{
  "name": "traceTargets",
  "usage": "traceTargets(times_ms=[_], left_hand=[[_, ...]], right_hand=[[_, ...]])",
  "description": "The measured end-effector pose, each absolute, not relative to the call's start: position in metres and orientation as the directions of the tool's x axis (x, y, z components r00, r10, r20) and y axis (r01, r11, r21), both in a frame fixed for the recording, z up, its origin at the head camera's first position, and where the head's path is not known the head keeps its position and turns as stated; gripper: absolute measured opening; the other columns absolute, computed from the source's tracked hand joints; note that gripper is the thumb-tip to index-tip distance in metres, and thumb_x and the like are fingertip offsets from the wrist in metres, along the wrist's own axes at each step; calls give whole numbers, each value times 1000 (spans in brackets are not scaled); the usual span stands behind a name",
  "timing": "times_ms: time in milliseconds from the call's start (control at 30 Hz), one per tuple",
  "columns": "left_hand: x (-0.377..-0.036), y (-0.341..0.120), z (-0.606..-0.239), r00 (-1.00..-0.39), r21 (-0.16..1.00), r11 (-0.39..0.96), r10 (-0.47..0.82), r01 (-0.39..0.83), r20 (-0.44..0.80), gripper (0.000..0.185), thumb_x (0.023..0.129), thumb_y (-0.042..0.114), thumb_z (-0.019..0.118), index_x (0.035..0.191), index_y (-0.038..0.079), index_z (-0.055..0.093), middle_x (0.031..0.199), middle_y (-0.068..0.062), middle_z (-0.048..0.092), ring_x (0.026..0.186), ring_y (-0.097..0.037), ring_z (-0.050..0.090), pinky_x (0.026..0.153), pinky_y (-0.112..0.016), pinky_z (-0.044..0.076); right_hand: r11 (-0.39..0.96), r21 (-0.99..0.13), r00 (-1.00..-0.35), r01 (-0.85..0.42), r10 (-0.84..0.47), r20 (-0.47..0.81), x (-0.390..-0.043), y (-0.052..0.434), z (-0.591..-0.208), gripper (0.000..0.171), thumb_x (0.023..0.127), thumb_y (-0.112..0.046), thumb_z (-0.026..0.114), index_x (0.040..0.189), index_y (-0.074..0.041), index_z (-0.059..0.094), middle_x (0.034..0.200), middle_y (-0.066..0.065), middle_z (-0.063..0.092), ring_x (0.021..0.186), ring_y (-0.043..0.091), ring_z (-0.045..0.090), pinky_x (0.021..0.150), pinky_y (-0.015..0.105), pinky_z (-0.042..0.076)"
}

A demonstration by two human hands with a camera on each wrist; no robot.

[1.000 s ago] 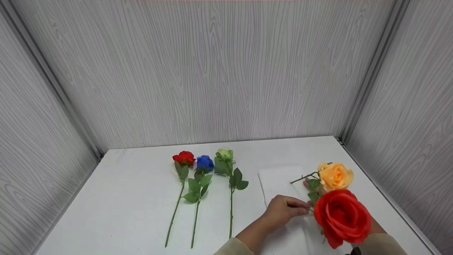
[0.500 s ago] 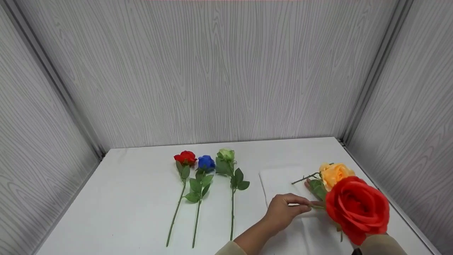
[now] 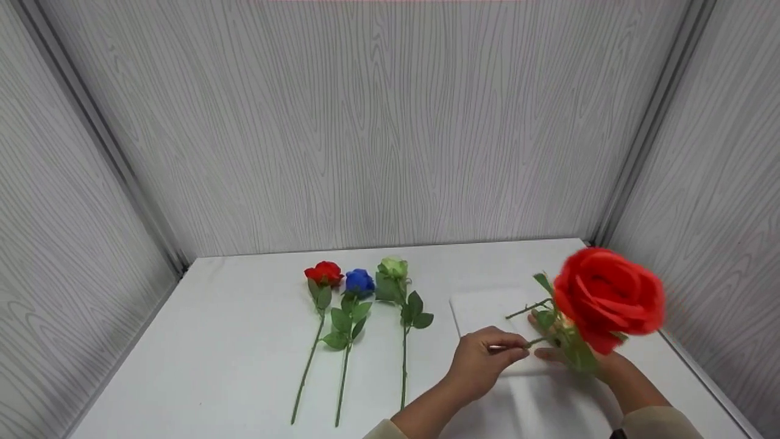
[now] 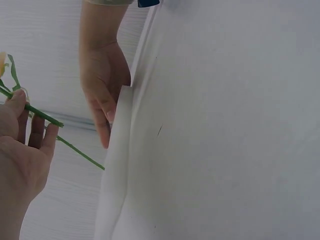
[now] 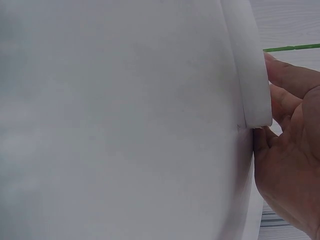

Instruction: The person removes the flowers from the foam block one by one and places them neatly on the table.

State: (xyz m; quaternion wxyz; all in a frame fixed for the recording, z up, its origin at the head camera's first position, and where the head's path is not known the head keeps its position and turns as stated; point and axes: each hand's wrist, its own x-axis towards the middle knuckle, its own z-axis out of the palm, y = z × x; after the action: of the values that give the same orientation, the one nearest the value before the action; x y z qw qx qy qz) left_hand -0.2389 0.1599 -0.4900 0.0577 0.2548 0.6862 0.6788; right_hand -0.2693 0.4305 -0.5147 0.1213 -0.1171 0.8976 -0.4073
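Observation:
Between thumb and fingers, my left hand (image 3: 481, 363) pinches the lower end of the stem of a large red rose (image 3: 609, 299). In the left wrist view this hand (image 4: 27, 155) grips a green stem (image 4: 47, 117) near its cut end. My right hand (image 3: 563, 347) is at the leaves under the red bloom, fingers apart and partly covered. The raised white edge (image 5: 255, 80) hides its fingertips in the right wrist view. A second stem (image 3: 527, 308) sticks out leftward above the hands. The orange rose's bloom is mostly hidden behind the red one; an orange petal (image 4: 2, 65) shows in the left wrist view.
A small red rose (image 3: 324, 273), a blue rose (image 3: 359, 281) and a pale green rose (image 3: 393, 268) lie on the white table (image 3: 231, 353), left of the hands. A white sheet (image 3: 478, 305) lies under the hands. Grey wood-grain panels (image 3: 390, 122) enclose the table.
The large red rose has swung right, then up, so it now covers the orange bloom. My left hand has shifted slightly, still pinching the stem. More of the right hand and forearm shows.

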Motion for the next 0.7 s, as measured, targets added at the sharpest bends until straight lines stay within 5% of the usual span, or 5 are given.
traceTargets(times_ms=[200,400,533,600,700], left_hand=[[-240,146,-485,-877,965,-50,407,258,255,14,98,16,81,110,11,85,105,0,80,93,3,71,86,-18,63],[-245,132,-485,-889,976,-75,403,203,216,19,99,9,78,117,5,82,109,-6,80,94,0,72,84,-23,67],[-249,123,-487,-891,980,-69,408,186,198,18,101,13,77,118,8,81,109,-5,79,94,-3,72,83,-25,68],[-252,118,-488,-894,983,-73,407,170,185,19,101,14,77,119,7,81,108,-3,78,94,-4,72,82,-26,68],[-254,111,-488,-902,985,-70,397,155,170,21,101,15,76,120,7,80,107,-2,78,95,-5,71,82,-26,68]], right_hand=[[728,-683,-952,57,-166,-257,-276,431,-515,81,99,-44,79,159,-4,42,160,29,47,141,41,46,107,50,44],[745,-665,-951,53,-166,-262,-275,432,-515,82,100,-45,77,160,-3,40,170,27,40,146,45,45,102,44,42],[745,-662,-951,85,-138,-278,-274,430,-514,51,101,-44,77,118,-4,50,96,11,52,99,30,53,81,36,36],[747,-656,-949,107,-120,-292,-274,430,-515,50,100,-44,77,106,-9,42,88,-1,30,85,22,42,74,34,32],[748,-655,-949,102,-124,-290,-275,431,-517,50,99,-46,78,106,-11,43,91,2,39,88,22,44,77,35,32]])
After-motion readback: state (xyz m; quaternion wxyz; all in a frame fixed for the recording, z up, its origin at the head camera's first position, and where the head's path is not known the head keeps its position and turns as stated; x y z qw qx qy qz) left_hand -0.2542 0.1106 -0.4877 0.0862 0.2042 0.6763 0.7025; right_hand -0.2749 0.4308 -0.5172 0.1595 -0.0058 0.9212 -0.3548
